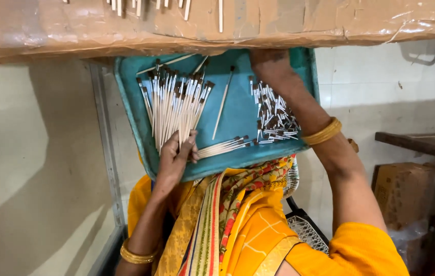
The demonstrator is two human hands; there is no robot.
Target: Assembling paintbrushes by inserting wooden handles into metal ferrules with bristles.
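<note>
A teal tray [238,110] rests on my lap, just under the edge of a table. My left hand [174,156] grips a fanned bundle of thin white sticks with dark tips [174,105] over the tray's left side. My right hand [267,57] reaches to the tray's far edge and is mostly hidden beneath the table's edge. Beside my right forearm lies a loose heap of short dark-tipped sticks [273,118]. A small flat bundle [225,147] lies near the tray's front rim, and a single stick [222,105] lies in the middle.
The table top wrapped in brown cardboard and tape [279,23] overhangs the tray, with several sticks [187,7] on it. A metal table leg [106,143] stands at left. A cardboard box [404,191] and a dark wooden bench [421,143] are at right.
</note>
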